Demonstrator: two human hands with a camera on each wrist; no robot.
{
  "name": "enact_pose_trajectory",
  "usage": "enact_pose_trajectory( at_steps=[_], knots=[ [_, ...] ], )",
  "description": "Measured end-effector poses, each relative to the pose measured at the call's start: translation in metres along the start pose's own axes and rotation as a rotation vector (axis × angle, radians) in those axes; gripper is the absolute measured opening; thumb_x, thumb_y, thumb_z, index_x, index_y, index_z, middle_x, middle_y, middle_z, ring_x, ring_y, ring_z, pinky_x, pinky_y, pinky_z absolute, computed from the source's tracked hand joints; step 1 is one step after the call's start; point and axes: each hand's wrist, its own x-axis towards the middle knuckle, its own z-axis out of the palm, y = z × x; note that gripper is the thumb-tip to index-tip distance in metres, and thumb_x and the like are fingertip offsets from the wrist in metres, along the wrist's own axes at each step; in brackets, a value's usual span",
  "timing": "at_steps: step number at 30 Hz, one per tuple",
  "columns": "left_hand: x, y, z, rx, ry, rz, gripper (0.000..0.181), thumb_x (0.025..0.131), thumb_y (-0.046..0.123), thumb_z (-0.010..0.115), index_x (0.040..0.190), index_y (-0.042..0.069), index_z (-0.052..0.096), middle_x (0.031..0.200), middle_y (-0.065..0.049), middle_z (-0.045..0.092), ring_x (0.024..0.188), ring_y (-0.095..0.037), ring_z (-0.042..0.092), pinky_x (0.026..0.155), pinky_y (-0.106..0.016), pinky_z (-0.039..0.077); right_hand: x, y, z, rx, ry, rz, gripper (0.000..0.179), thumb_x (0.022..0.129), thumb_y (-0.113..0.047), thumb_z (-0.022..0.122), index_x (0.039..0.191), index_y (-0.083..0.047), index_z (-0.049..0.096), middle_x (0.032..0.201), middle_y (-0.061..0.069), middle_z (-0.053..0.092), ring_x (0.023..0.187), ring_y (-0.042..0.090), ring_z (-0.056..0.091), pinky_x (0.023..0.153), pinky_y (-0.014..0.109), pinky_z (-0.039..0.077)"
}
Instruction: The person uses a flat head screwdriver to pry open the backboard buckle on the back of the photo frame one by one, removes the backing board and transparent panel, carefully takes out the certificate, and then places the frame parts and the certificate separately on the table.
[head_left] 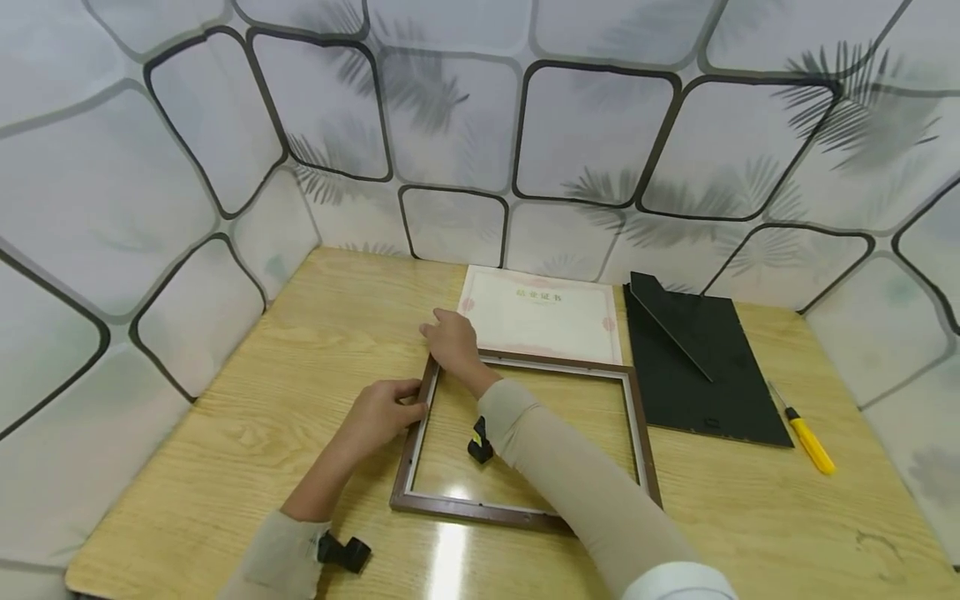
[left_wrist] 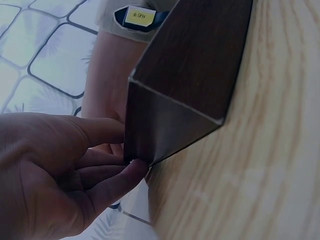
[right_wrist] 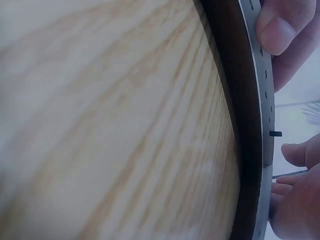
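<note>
A brown picture frame (head_left: 525, 518) without its back lies on the table. My left hand (head_left: 382, 417) holds its left side, one fingertip resting on the top edge, as the right wrist view also shows. In the left wrist view that hand (left_wrist: 45, 175) is beside a dark frame corner (left_wrist: 170, 115). My right hand (head_left: 453, 342) reaches across to the far left corner, fingers loosely extended. The right wrist view shows its thumb apart from the bar; whether its fingertips touch the frame is hidden. A small black tab (right_wrist: 276, 133) sticks up from the inner edge.
Behind the frame lies a white certificate (head_left: 540, 317) with a pink border. To the right are a black backing board (head_left: 697, 400) with its stand leg (head_left: 667, 321) and a screwdriver (head_left: 812, 442) with a yellow handle. Patterned walls enclose the wooden table (head_left: 262, 375).
</note>
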Motion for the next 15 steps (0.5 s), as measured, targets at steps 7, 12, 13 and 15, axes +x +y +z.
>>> enact_pose_trajectory(
  at_steps=[7, 12, 13, 15],
  knots=[
    [0.001, -0.002, -0.006, -0.031, -0.016, 0.012, 0.045, 0.095, 0.019, 0.070, 0.136, 0.003, 0.063, 0.135, -0.016, 0.064, 0.116, -0.027, 0.066, 0.089, -0.042, 0.058, -0.019, -0.012, -0.018, -0.129, -0.046, -0.081, 0.047, 0.106, -0.029, 0.048, 0.149, -0.008, 0.050, 0.124, 0.011, 0.071, 0.042, 0.014, 0.036, 0.042, 0.024, 0.031],
    [0.000, -0.005, -0.008, -0.059, -0.017, -0.003, 0.046, 0.097, 0.022, 0.067, 0.139, 0.002, 0.060, 0.134, -0.018, 0.065, 0.110, -0.027, 0.069, 0.088, -0.042, 0.059, -0.046, -0.016, -0.051, 0.052, -0.127, -0.147, 0.049, 0.104, -0.029, 0.046, 0.149, -0.010, 0.050, 0.137, 0.008, 0.064, 0.090, 0.017, 0.069, 0.061, 0.024, 0.048],
    [0.000, -0.006, -0.009, -0.066, -0.016, -0.013, 0.047, 0.098, 0.023, 0.065, 0.140, 0.001, 0.058, 0.134, -0.019, 0.065, 0.106, -0.026, 0.070, 0.085, -0.040, 0.059, -0.052, -0.016, -0.059, 0.121, -0.151, -0.147, 0.049, 0.104, -0.029, 0.047, 0.149, -0.010, 0.050, 0.136, 0.009, 0.064, 0.105, 0.021, 0.068, 0.070, 0.028, 0.053],
    [-0.001, -0.007, -0.009, -0.071, -0.007, -0.033, 0.049, 0.101, 0.025, 0.061, 0.144, 0.001, 0.054, 0.134, -0.019, 0.064, 0.100, -0.024, 0.071, 0.079, -0.036, 0.060, -0.066, -0.015, -0.078, 0.229, -0.188, -0.138, 0.048, 0.104, -0.028, 0.049, 0.149, -0.010, 0.050, 0.134, 0.008, 0.065, 0.119, 0.024, 0.064, 0.087, 0.035, 0.055]
  ],
)
